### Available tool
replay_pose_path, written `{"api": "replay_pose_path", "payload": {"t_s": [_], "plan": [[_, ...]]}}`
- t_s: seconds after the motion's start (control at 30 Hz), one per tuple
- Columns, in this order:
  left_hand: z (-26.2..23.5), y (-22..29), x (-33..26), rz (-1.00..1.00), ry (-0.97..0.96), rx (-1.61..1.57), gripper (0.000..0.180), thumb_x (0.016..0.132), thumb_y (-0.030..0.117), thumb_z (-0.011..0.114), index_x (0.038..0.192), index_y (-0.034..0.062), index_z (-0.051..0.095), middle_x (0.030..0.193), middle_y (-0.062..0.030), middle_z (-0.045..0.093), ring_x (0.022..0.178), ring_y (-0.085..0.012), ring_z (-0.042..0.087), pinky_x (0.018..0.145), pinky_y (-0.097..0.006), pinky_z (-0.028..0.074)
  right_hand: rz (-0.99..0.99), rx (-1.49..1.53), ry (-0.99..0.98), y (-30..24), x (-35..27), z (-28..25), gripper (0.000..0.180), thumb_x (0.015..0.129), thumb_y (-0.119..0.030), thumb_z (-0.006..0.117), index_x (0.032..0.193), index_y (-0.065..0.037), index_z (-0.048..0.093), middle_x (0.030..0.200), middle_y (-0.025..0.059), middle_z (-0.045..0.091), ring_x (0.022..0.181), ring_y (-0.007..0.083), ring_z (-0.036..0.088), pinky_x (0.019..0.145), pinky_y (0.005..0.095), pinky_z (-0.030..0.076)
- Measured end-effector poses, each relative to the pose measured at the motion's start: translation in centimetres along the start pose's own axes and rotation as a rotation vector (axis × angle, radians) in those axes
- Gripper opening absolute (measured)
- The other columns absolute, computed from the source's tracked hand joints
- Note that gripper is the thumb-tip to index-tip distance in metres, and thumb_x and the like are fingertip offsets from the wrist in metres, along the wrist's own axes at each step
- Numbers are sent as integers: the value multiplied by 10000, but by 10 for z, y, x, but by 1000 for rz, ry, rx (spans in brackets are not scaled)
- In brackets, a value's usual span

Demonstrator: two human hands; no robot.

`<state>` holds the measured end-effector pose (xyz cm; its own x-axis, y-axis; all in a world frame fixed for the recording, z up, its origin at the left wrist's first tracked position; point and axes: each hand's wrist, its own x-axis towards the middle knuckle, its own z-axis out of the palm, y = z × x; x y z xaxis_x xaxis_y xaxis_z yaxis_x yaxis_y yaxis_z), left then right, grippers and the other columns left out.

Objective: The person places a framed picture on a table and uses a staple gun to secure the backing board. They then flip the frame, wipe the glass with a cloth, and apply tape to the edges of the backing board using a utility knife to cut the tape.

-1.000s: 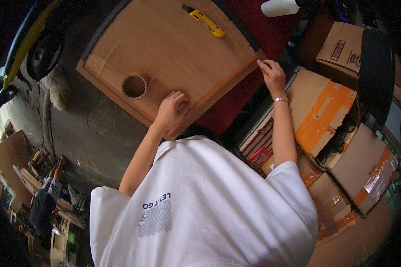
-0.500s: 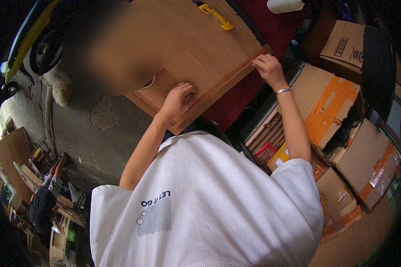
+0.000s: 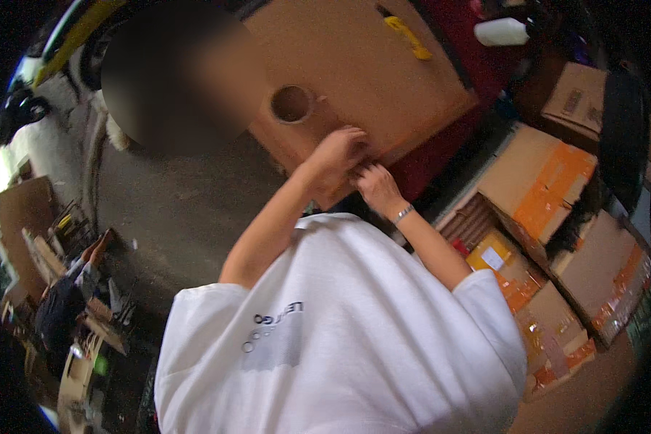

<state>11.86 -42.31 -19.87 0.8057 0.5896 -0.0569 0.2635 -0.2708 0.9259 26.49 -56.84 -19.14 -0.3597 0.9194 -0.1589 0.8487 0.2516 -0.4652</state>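
A large brown board or box top lies in front of me, its near edge running up to the right. My left hand is over that edge with its fingers curled. Right beside it, almost touching, my right hand has its fingers pinched together at the edge. Anything between the fingers of either hand is too small or blurred to make out. On the board stands a roll of tape, seen as a ring with a dark middle. A yellow utility knife rests farther off, near the board's far edge.
Cardboard boxes with orange tape are stacked at the right, near a yellow package. A white roll lies at the far right on dark red cloth. At lower left, another person is near wooden pieces. A blurred patch hides the upper left.
My right hand has come from the board's right corner back along the edge to my left hand. The view has shifted, and more of the tape roll shows.
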Motion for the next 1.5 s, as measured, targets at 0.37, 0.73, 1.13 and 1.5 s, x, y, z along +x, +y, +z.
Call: {"api": "replay_pose_path", "payload": {"t_s": [0.37, 0.73, 1.13, 1.5], "plan": [[24, -26, -1, 78, 146, 6, 142, 778, 132, 714, 859, 23, 671, 942, -203, 681, 912, -442, 626, 798, -509, 515, 27, 69, -273, -53, 1, 52, 273, 1002, -302, 556, 1187, -111, 618, 1110, 190, 640, 963, 406, 652, 814, 541, 536], [14, -3, -3, -218, -37, -93, 233, 855, 181, 710, 1028, 26, 716, 1042, -200, 698, 987, -388, 664, 858, -450, 535, 19, -268, 22, 97, -5, -74, 133, 849, -195, 715, 955, -130, 669, 932, 80, 662, 918, 280, 641, 823, 432, 502], [-1, 28, 6, -157, -20, 100, 202, 856, 192, 722, 938, 9, 699, 953, -177, 660, 976, -387, 603, 855, -454, 501, 136, -369, 96, 274, -16, -175, 169, 896, -292, 700, 1023, -190, 656, 862, 32, 650, 857, 253, 667, 769, 415, 537], [46, 53, 65, -74, 124, 463, 608, 869, 254, 732, 1405, 81, 503, 1549, -162, 394, 1457, -388, 325, 1206, -514, 266, 905, 217, 689, 234, -26, -103, 456, 1027, -367, 603, 1360, -62, 543, 1076, 124, 653, 924, 255, 610, 859, 400, 518]]}}
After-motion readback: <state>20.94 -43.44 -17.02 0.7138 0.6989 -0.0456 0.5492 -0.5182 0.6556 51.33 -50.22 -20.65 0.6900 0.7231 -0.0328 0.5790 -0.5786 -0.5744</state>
